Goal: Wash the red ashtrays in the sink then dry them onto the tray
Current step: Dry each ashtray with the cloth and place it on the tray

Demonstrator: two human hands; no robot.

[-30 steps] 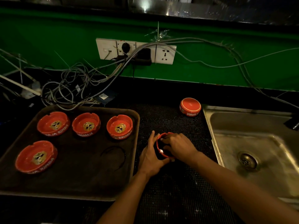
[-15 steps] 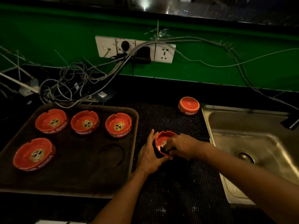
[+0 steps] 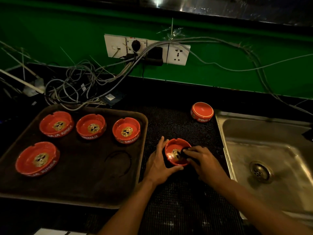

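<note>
Four ashtrays (image 3: 57,124) upright on tray (image 3: 84,199). Fifth (image 3: 176,154) on desk mat: left hand (image 3: 159,164) fingers curled round rim, right hand (image 3: 205,162) fingers pinching dark cloth (image 3: 183,152) inside, likely drying. Sixth (image 3: 202,112) upturned beside sink (image 3: 264,150), left to do.

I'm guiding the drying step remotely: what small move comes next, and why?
Probably finish wiping, then lift the ashtray leftward to the tray. The left hand grips its side on the mat while the right hand presses a dark cloth inside; four ashtrays already sit on the tray.
</note>
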